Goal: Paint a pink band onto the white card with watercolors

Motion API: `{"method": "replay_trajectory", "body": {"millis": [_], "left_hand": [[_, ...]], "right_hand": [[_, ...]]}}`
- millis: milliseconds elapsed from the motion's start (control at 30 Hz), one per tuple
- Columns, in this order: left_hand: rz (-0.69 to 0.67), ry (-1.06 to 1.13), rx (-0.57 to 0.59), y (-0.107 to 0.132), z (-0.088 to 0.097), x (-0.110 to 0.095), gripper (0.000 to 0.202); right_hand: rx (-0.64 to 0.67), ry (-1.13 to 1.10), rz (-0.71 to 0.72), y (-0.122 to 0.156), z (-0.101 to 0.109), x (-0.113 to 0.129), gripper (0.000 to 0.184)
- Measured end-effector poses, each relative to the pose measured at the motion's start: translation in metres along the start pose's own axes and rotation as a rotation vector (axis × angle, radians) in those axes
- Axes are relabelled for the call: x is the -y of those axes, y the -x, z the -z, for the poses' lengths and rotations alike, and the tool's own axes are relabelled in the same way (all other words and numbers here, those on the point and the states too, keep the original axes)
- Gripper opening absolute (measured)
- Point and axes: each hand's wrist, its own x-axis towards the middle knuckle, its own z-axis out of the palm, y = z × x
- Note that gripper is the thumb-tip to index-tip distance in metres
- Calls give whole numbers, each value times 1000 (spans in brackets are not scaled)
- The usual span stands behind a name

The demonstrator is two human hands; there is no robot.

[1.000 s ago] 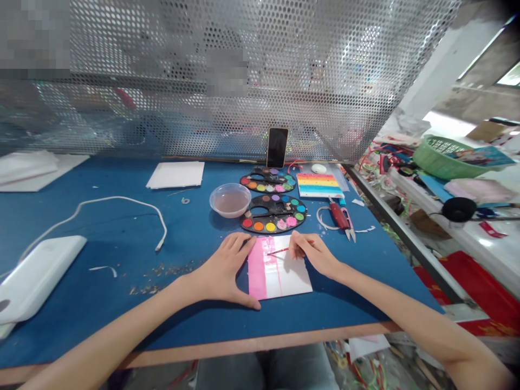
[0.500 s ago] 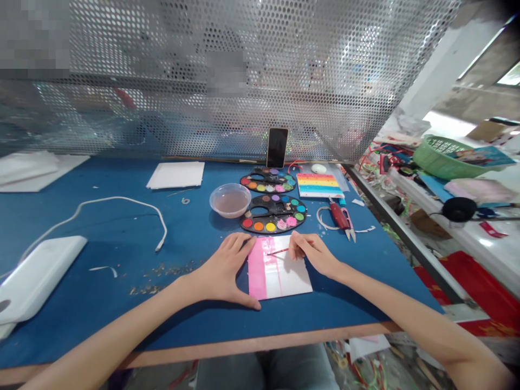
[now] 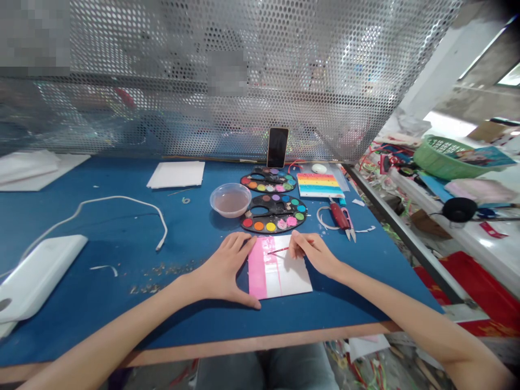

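Here I am seeing the right hand (image 3: 314, 255) pinching a thin red paintbrush (image 3: 278, 250), tip pointing left over the pink-painted card (image 3: 284, 276) near the blue table's (image 3: 122, 319) front edge, while the left hand (image 3: 221, 269) is spreading its fingers against the card.

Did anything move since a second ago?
Nothing visibly moved. The right hand still holds the thin red paintbrush on the pink-striped white card, and the left hand still rests at the card's edge.
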Motion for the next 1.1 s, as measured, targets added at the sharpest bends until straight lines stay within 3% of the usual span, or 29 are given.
{"method": "replay_trajectory", "body": {"millis": [1100], "left_hand": [[-7,17,-5,0,0,0,123]], "right_hand": [[-6,17,-11,1,1,2,66]]}}
